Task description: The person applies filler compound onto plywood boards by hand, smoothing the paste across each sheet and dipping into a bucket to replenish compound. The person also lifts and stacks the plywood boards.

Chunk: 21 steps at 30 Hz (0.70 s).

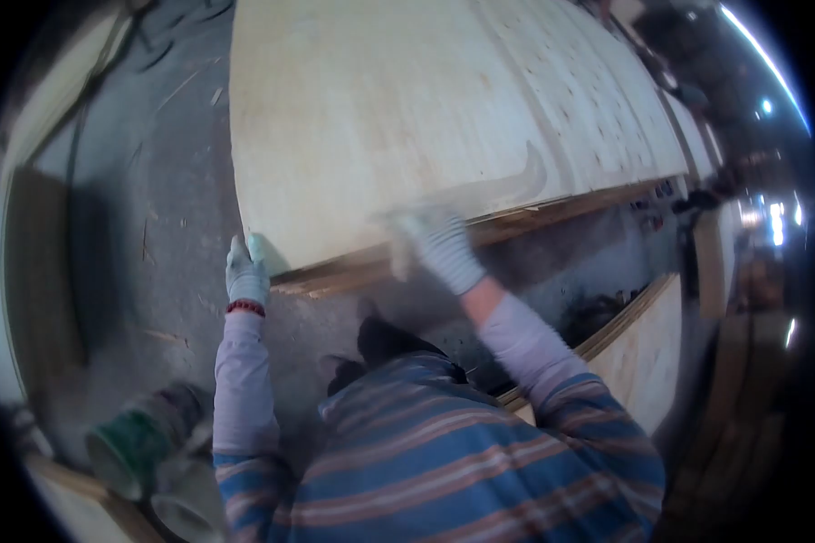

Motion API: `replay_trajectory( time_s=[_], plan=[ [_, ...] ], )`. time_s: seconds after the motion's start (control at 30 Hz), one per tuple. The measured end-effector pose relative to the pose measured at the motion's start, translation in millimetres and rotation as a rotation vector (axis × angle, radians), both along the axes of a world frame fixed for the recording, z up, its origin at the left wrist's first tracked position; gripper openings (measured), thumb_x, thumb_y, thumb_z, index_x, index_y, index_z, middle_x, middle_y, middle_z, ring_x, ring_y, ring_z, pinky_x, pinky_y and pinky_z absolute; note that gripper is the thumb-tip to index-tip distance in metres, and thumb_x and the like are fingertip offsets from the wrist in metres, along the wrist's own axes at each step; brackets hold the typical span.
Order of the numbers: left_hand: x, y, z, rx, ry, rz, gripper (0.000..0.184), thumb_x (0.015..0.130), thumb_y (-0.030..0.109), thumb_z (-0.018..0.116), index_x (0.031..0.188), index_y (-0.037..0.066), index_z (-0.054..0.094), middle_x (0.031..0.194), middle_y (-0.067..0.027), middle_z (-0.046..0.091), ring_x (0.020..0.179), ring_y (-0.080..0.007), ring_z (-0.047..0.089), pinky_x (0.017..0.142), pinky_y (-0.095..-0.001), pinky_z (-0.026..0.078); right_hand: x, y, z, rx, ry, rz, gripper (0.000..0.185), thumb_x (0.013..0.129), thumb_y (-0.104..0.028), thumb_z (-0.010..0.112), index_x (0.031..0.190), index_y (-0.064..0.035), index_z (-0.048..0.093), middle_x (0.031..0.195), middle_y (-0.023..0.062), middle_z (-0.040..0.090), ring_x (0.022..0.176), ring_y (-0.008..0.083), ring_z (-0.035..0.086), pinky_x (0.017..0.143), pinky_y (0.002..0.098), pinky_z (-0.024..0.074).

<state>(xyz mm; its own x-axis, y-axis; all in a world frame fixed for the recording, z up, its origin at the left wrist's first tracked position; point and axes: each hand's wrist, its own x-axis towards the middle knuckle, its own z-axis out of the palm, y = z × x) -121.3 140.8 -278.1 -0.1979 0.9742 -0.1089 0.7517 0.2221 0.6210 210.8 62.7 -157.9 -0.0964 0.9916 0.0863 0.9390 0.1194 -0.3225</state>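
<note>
A large pale plywood sheet (353, 118) lies on top of a stack whose layered, rough edge faces me. My left hand (247, 271), in a pale glove with a red band at the wrist, is closed around the near left corner of the sheet. Over the front edge, right of that corner, is my gloved right hand (436, 246). Its fingers are smeared by motion, so their grip and anything in them cannot be made out. A curved grey-brown mark (516, 181) shows on the wood just beyond this hand.
Another stack of boards (647, 348) stands low on my right. At the lower left are a green bucket (131, 452) and a whitish bucket (188, 507). Wood scraps lie on the grey floor (177, 172). Further boards (41, 271) line the left side.
</note>
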Motion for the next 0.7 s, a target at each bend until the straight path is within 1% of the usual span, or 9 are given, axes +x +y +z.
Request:
replay_trajectory(
  time_s=[0.03, 0.1, 0.23, 0.27, 0.33, 0.47, 0.5, 0.57, 0.7],
  plan=[
    [-8, 9, -23, 0.071, -0.013, -0.034, 0.063, 0.097, 0.05, 0.039, 0.136, 0.001, 0.043, 0.13, -0.0225, 0.053, 0.119, -0.0316, 0.053, 0.097, -0.039, 0.042, 18, 1, 29, -0.105, 0.679, -0.279, 0.034, 0.092, -0.026, 0.057, 0.112, 0.0002, 0.064, 0.098, 0.0125, 0.068, 0.081, 0.0202, 0.066, 0.072, 0.035, 0.0534],
    [-1, 15, 5, -0.069, -0.495, 0.057, 0.063, 0.098, 0.049, 0.039, 0.139, 0.003, 0.039, 0.131, -0.0208, 0.053, 0.118, -0.0286, 0.053, 0.096, -0.038, 0.043, 63, 19, 41, 0.036, 1.299, -0.477, 0.034, 0.089, -0.019, 0.064, 0.115, 0.0035, 0.062, 0.102, 0.0088, 0.067, 0.087, 0.017, 0.064, 0.08, 0.0311, 0.053],
    [14, 21, 29, -0.044, -0.59, -0.074, 0.061, 0.1, 0.046, 0.038, 0.142, 0.001, 0.036, 0.128, -0.0181, 0.055, 0.114, -0.0223, 0.052, 0.095, -0.0326, 0.042, 176, 116, 3, 0.124, 1.794, -0.472, 0.032, 0.091, -0.016, 0.06, 0.117, 0.0013, 0.06, 0.108, 0.0116, 0.067, 0.093, 0.0207, 0.065, 0.082, 0.0322, 0.0532],
    [15, 24, 21, 0.016, -0.54, -0.071, 0.061, 0.1, 0.045, 0.038, 0.142, 0.001, 0.035, 0.128, -0.0179, 0.055, 0.114, -0.0221, 0.052, 0.095, -0.0325, 0.042, 234, 159, -35, 0.097, 1.013, -0.599, 0.031, 0.091, -0.017, 0.06, 0.116, 0.001, 0.061, 0.106, 0.0128, 0.067, 0.093, 0.0216, 0.066, 0.083, 0.033, 0.0529],
    [8, 20, -3, 0.095, -0.419, -0.076, 0.061, 0.101, 0.044, 0.036, 0.142, -0.001, 0.035, 0.127, -0.0175, 0.055, 0.112, -0.0218, 0.052, 0.094, -0.0325, 0.042, 249, 187, -46, 0.071, 0.212, -0.589, 0.026, 0.09, -0.017, 0.059, 0.11, -0.0025, 0.066, 0.099, 0.011, 0.07, 0.092, 0.0203, 0.066, 0.083, 0.0316, 0.0523],
    [1, 15, 18, -0.087, -0.516, -0.107, 0.061, 0.102, 0.043, 0.034, 0.142, -0.003, 0.034, 0.132, -0.0182, 0.052, 0.118, -0.0236, 0.05, 0.1, -0.0321, 0.039, 176, 162, 21, -0.34, 0.713, -0.419, 0.024, 0.091, -0.016, 0.057, 0.111, -0.0105, 0.069, 0.096, 0.0094, 0.071, 0.088, 0.0209, 0.067, 0.082, 0.0301, 0.0515],
    [5, 14, 29, -0.107, -0.556, -0.109, 0.061, 0.102, 0.042, 0.033, 0.142, -0.003, 0.033, 0.134, -0.0188, 0.049, 0.121, -0.0241, 0.049, 0.101, -0.0327, 0.038, 173, 127, 15, -0.337, 0.407, -0.345, 0.024, 0.089, -0.013, 0.059, 0.111, -0.0104, 0.069, 0.099, 0.0102, 0.07, 0.089, 0.0211, 0.067, 0.081, 0.0307, 0.0522],
    [16, 23, 34, -0.073, -0.621, -0.095, 0.061, 0.102, 0.042, 0.033, 0.143, -0.003, 0.031, 0.138, -0.0196, 0.046, 0.123, -0.0251, 0.046, 0.103, -0.0335, 0.036, 168, 50, 3, -0.147, 0.131, -0.237, 0.026, 0.086, -0.007, 0.061, 0.112, -0.008, 0.068, 0.107, 0.0121, 0.069, 0.091, 0.0218, 0.068, 0.08, 0.0316, 0.0535],
    [6, 17, 10, -0.034, -0.645, -0.056, 0.062, 0.102, 0.037, 0.034, 0.147, -0.003, 0.02, 0.141, -0.021, 0.039, 0.124, -0.0272, 0.043, 0.105, -0.0344, 0.033, 64, -13, -14, 0.221, 0.404, -0.501, 0.024, 0.084, -0.006, 0.064, 0.107, -0.007, 0.07, 0.106, 0.0116, 0.07, 0.09, 0.0209, 0.069, 0.08, 0.0319, 0.0548]
  ],
)
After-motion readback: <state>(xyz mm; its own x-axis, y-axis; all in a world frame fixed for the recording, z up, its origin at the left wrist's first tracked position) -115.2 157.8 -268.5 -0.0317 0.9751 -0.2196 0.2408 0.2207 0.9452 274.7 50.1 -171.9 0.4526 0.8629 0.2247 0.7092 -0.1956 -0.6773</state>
